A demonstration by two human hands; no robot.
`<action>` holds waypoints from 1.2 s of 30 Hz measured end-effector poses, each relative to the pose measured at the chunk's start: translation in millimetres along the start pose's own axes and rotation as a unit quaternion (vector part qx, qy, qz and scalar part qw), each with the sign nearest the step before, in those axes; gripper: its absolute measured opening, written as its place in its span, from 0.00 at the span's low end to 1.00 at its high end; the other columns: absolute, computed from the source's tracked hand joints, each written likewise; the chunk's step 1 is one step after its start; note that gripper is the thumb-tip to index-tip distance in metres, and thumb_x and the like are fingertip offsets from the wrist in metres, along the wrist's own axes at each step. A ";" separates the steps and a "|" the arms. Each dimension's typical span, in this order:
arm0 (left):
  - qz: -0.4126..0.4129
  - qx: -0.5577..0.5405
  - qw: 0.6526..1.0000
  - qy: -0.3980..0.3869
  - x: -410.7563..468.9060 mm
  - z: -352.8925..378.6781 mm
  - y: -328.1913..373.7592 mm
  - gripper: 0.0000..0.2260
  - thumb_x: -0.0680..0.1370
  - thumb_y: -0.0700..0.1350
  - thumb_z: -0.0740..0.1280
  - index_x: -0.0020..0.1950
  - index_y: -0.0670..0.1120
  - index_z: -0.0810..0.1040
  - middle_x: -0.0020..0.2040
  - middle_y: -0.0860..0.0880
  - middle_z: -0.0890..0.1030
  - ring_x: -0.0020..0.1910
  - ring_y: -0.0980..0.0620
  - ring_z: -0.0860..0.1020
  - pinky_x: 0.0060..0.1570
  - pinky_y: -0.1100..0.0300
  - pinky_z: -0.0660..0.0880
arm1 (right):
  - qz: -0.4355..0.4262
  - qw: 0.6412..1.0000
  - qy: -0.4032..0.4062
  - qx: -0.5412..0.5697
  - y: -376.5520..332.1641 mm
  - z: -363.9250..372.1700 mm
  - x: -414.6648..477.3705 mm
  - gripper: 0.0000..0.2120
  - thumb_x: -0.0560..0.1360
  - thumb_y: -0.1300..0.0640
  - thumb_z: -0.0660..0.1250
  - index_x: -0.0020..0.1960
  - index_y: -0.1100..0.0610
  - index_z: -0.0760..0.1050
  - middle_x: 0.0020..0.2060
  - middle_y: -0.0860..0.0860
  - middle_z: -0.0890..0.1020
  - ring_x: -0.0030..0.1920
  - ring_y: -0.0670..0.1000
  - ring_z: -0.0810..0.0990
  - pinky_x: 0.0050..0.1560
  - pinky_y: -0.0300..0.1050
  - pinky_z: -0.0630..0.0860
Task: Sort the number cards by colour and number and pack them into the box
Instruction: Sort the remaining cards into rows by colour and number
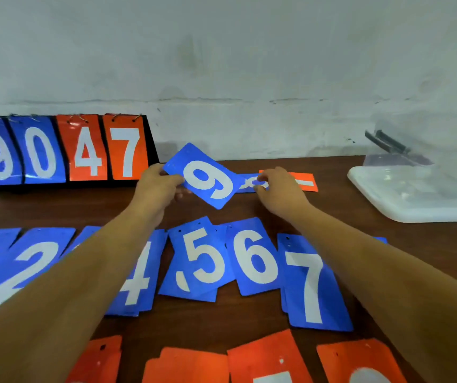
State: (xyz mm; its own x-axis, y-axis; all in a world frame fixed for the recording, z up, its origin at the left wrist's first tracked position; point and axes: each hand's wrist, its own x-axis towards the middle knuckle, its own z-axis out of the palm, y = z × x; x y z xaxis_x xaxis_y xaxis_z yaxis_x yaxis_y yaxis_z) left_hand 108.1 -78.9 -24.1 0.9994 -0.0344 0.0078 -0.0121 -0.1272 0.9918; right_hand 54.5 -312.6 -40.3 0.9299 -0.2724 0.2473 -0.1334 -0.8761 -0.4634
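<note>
Your bench carries a row of blue cards across its middle, orange cards nearest you, and the clear box far right. Your left hand holds the blue 9 card tilted above the bench, fingers clamped on its edge. Your right hand pinches the far blue card, which lies beside an orange one.

Single head view: looks forward-down, close over table, wall behind.
</note>
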 end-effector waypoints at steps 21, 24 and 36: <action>-0.039 0.053 0.997 -0.040 -22.1 -21.7 -1.6 0.06 0.79 0.46 0.67 0.53 0.45 0.80 0.49 0.46 0.85 0.48 0.47 0.84 0.51 0.47 0.82 | -0.021 0.981 -0.125 -0.146 -13.8 21.1 23.3 0.33 0.75 0.39 0.66 0.75 0.51 0.62 0.70 0.56 0.66 0.72 0.59 0.63 0.70 0.62 0.61; -0.035 0.059 0.997 -0.035 -24.5 -21.9 -2.8 0.07 0.79 0.47 0.68 0.54 0.44 0.79 0.50 0.46 0.85 0.49 0.46 0.84 0.51 0.45 0.81 | -0.005 0.986 -0.096 -0.139 -17.1 19.5 23.4 0.33 0.74 0.42 0.70 0.73 0.53 0.64 0.68 0.57 0.66 0.70 0.60 0.64 0.68 0.60 0.63; -0.024 0.009 0.999 -0.025 -80.9 -38.7 28.4 0.08 0.80 0.46 0.66 0.54 0.42 0.79 0.48 0.45 0.85 0.47 0.46 0.84 0.50 0.46 0.81 | 0.151 0.838 0.047 0.522 -58.9 -66.4 -56.0 0.07 0.76 0.59 0.70 0.51 0.61 0.77 0.48 0.57 0.85 0.46 0.56 0.85 0.44 0.51 0.81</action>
State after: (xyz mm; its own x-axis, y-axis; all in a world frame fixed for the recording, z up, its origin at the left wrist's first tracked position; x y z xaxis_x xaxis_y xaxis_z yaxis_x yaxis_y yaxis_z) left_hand 28.2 -41.4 8.3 0.9959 -0.0769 -0.0467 0.0349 -0.1477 0.9884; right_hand -12.6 -272.1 29.7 0.8703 -0.4918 0.0271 0.0603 0.0518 -0.9968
